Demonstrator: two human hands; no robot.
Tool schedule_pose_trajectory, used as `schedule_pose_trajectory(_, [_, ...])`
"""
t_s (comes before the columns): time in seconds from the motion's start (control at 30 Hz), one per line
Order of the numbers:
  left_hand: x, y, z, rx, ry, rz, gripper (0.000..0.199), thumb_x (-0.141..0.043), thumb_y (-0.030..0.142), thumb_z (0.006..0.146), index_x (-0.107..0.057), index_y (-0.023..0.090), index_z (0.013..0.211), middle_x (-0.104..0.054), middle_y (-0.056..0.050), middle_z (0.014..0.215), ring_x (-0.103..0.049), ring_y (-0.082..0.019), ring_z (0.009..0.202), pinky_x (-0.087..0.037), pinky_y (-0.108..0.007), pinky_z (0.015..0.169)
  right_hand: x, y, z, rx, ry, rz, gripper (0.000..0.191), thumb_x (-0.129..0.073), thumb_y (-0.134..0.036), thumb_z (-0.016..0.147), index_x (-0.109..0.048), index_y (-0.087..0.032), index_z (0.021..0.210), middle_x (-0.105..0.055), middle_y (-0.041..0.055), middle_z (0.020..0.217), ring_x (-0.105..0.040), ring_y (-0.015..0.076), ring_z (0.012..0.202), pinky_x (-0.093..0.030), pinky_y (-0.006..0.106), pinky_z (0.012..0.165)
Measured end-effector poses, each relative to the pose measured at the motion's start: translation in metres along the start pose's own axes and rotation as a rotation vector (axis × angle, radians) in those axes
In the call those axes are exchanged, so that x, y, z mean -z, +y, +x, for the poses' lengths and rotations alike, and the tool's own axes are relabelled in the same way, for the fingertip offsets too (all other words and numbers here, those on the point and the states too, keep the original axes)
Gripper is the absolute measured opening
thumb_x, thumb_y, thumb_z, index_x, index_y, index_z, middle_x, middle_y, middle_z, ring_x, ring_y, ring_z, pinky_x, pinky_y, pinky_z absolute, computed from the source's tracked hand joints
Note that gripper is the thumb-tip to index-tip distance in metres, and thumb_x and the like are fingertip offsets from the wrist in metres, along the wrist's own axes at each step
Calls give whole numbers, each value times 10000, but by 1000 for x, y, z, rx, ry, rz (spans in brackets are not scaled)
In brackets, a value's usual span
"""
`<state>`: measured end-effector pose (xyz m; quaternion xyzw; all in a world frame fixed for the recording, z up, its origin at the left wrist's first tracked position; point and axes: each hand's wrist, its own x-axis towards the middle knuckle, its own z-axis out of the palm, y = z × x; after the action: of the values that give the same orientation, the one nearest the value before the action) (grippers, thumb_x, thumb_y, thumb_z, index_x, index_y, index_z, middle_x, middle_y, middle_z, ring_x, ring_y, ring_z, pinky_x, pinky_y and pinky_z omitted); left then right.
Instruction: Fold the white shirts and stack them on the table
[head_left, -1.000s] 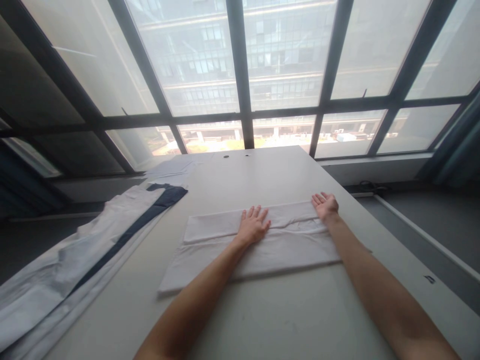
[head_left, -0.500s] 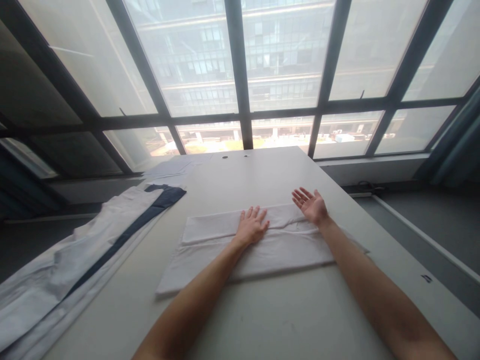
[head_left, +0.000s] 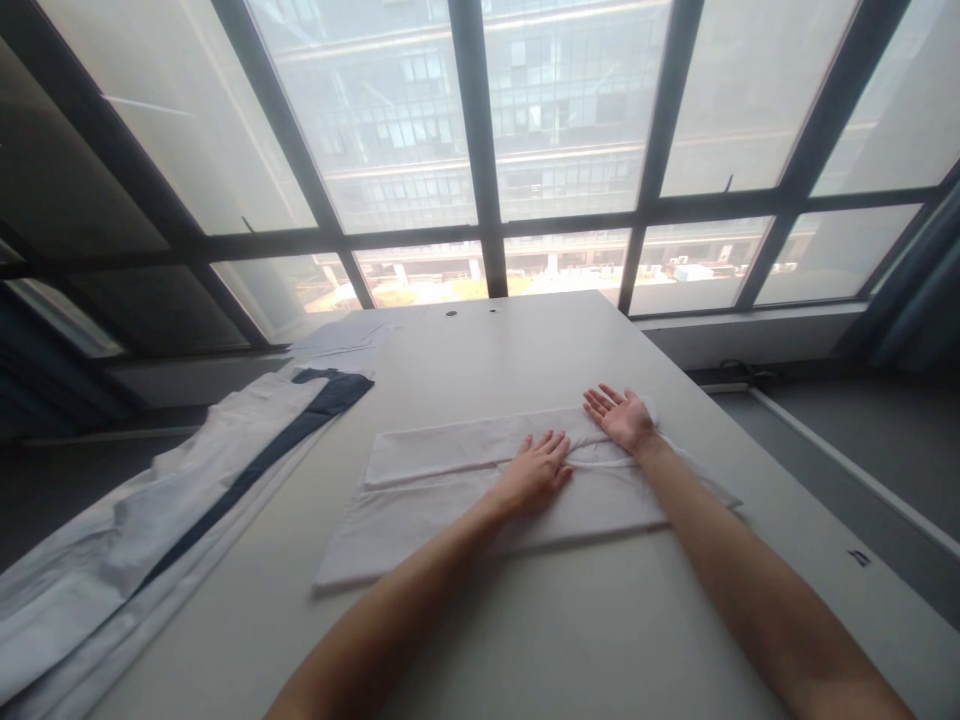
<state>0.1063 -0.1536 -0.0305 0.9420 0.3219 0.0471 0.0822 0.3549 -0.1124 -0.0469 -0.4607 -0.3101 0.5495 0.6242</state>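
Note:
A folded white cloth (head_left: 435, 500) lies flat across the middle of the white table (head_left: 517, 350), with creases running along it. My left hand (head_left: 536, 470) rests palm down on the cloth, right of its middle, fingers slightly spread. Near the cloth's right end my right hand (head_left: 621, 418) is turned palm up with its fingers stretched out and nothing in it. The back of that hand is at the cloth's upper right part; whether it presses on it cannot be seen.
White garments (head_left: 187, 480) are piled along the table's left side, with a dark blue garment (head_left: 262, 465) among them. Behind them lie pale sheets (head_left: 341, 340). Large windows stand beyond the far edge. A small black mark (head_left: 859, 558) is near the right edge.
My left hand has slid right along the cloth, closer to my right hand. My right hand has dropped slightly, and the cloth by it looks more wrinkled.

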Motion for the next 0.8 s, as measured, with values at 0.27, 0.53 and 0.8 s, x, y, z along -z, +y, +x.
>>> schedule_pose_trajectory(0.27, [-10, -2, -3, 1, 37, -1, 561, -258, 426, 1066, -314, 205, 1578, -298, -63, 1644, -202, -213, 1536, -176, -448, 1242, 26, -13, 4, 71, 297, 292, 443, -148, -413, 983, -495, -253, 1208, -549, 152, 1365, -638, 185, 1151, -530, 469, 987])
schedule_pose_trajectory(0.53, [-11, -3, -3, -14, 64, -43, 560, -248, 434, 1070, -333, 194, 1569, -321, -67, 1636, -211, -217, 1533, -176, -446, 1241, 55, -54, -2, 124, 500, -35, 245, -368, -298, 937, -592, -227, 1007, -654, 68, 1162, -680, 112, 917, -578, 288, 860])
schedule_pose_trajectory(0.8, [-8, -3, -1, -20, 57, -97, 537, -292, 422, 1066, -348, 228, 1563, -333, -51, 1632, -221, -240, 1529, -168, -466, 1239, 94, -77, -37, 4, 542, -425, 65, -667, -232, 805, -628, -181, 812, -653, 89, 801, -631, 189, 710, -578, 370, 669])
